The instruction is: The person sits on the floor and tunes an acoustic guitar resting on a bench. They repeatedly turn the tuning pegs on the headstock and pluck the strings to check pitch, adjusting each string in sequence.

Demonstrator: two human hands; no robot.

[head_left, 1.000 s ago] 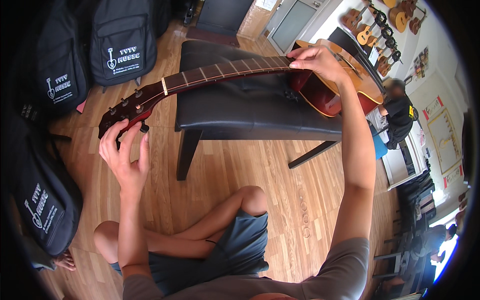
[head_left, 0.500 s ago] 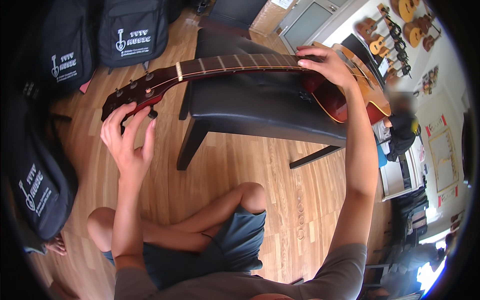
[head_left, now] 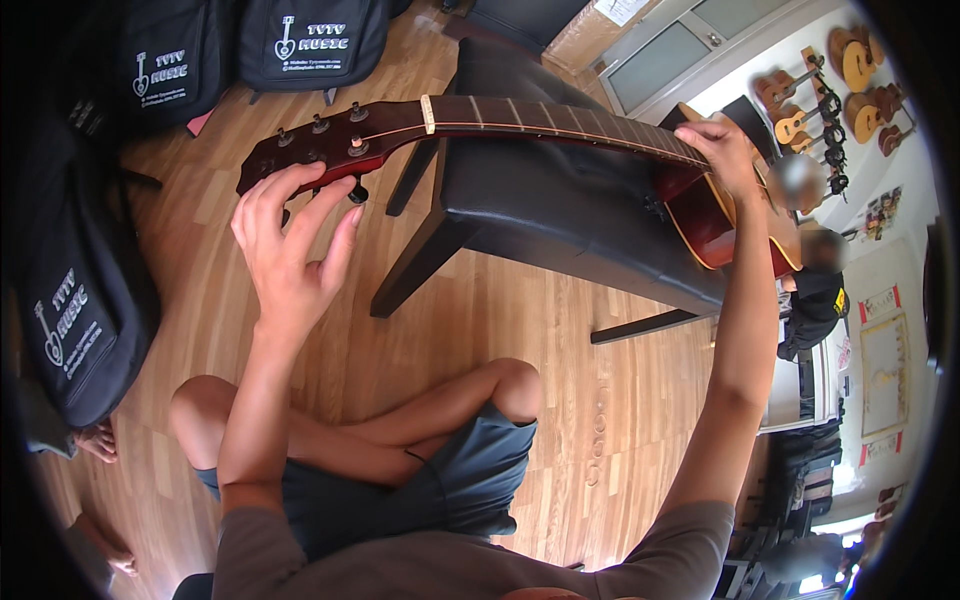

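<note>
An acoustic guitar with a dark red headstock (head_left: pixel 290 147) and sunburst body (head_left: pixel 697 222) lies face up, its body on a black padded bench (head_left: pixel 560 200). My left hand (head_left: pixel 290 240) reaches the headstock, index finger and thumb at a black tuning peg (head_left: pixel 358 190), the other fingers curled at the headstock's edge. A copper-coloured string (head_left: pixel 400 133) runs over the white nut (head_left: pixel 428 115) along the fretboard. Where the neck meets the body, my right hand (head_left: pixel 728 150) has thumb and fingers drawn together at the string. Part of that grip is hidden.
Black gig bags (head_left: pixel 315 40) stand at the far left, another bag (head_left: pixel 85 320) nearer. Another person's hand (head_left: pixel 97 441) rests on the wooden floor (head_left: pixel 480 300) at the left edge. Guitars (head_left: pixel 790 125) hang on the right wall. A person in black (head_left: pixel 815 310) is further right.
The view has shifted, so guitar and bench appear further right and higher. My right fingers, stretched out earlier, are drawn in closer to the thumb. My left hand stays at the same peg.
</note>
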